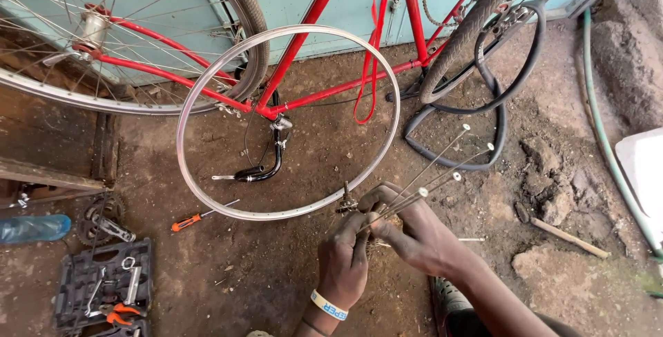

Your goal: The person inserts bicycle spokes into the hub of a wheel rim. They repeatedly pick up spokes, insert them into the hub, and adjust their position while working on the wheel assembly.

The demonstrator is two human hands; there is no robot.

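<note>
My left hand, with a white wristband, and my right hand are closed together around a small wheel hub and a bunch of thin metal spokes that fan up and to the right. A bare silver wheel rim lies flat on the dirt just beyond my hands, its near edge touching the hub. An upside-down red bicycle stands behind the rim.
A black inner tube lies coiled at the right by a tyre. An orange-handled screwdriver lies left of my hands. An open black tool case, a sprocket and a blue plastic bottle sit at the lower left. Rough stones lie at right.
</note>
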